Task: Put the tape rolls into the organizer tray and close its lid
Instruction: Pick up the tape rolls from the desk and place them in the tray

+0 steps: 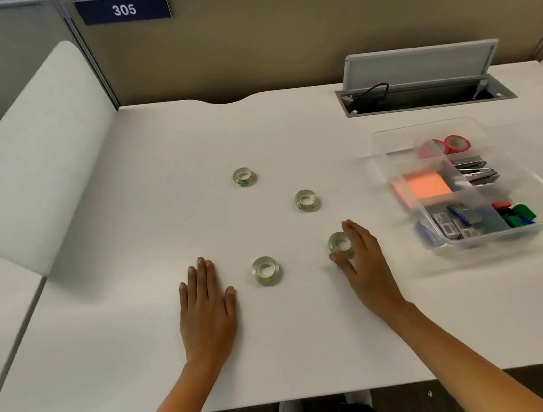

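Several clear tape rolls are on the white desk: one far, one in the middle, one near. My right hand grips a fourth roll between thumb and fingers, tilted on its edge. Flat on the desk, palm down, my left hand rests left of the near roll and holds nothing. The clear organizer tray stands at the right, uncovered, with two red tape rolls in its far compartment. I cannot make out its lid for certain.
The tray also holds orange sticky notes, staples and coloured clips. A cable hatch stands open behind the tray. A white partition rises at the left, and the desk's front edge is just below my forearms.
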